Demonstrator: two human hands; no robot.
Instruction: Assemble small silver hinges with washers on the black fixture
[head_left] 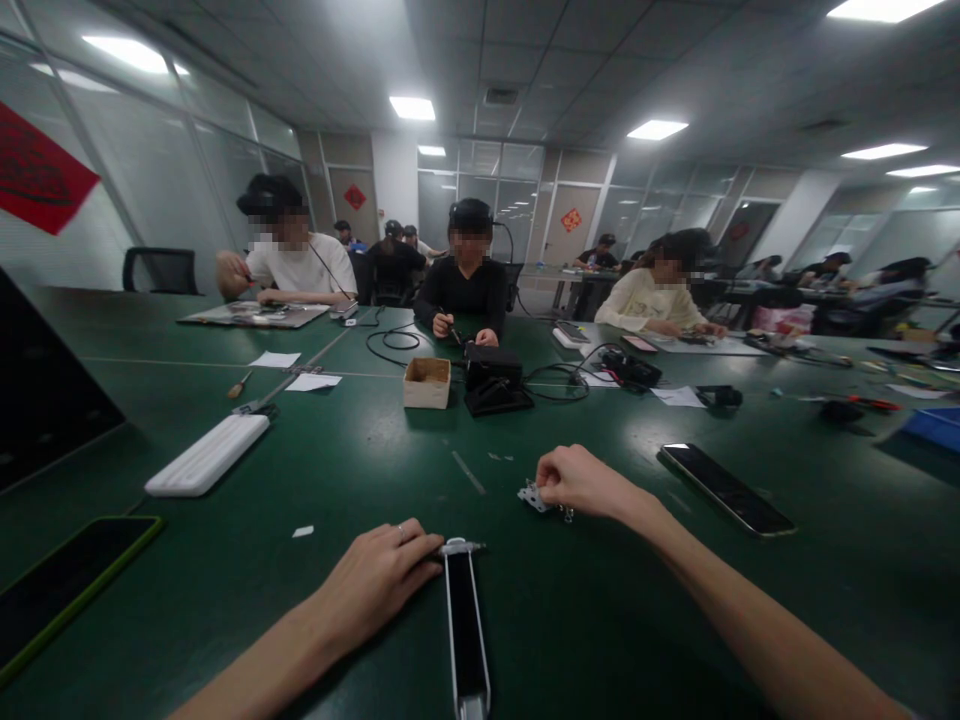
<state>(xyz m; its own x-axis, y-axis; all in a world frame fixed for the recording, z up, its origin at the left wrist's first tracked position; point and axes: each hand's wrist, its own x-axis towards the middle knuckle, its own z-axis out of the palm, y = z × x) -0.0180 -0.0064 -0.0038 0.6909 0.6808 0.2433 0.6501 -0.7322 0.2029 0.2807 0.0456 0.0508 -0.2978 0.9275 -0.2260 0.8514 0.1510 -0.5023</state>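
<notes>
My left hand [379, 570], a ring on one finger, rests on the green table with thumb and forefinger closed at the top end of a long, narrow white-edged case [467, 630]. The case has a dark inside and runs toward me; a thin pointed piece sticks out at its top right. My right hand [581, 480] is bent down with its fingertips pinched together at a small pile of silvery metal parts [533, 497]. Which piece the fingertips hold is hidden. A clear strip [469, 472] lies between the hands, farther off.
A small cardboard box [427, 384] and a black device on a stand [495, 380] stand ahead. A phone [724, 488] lies right, a green-edged phone [71, 590] left, near a white lamp-like bar [210, 455]. Several people work across the table.
</notes>
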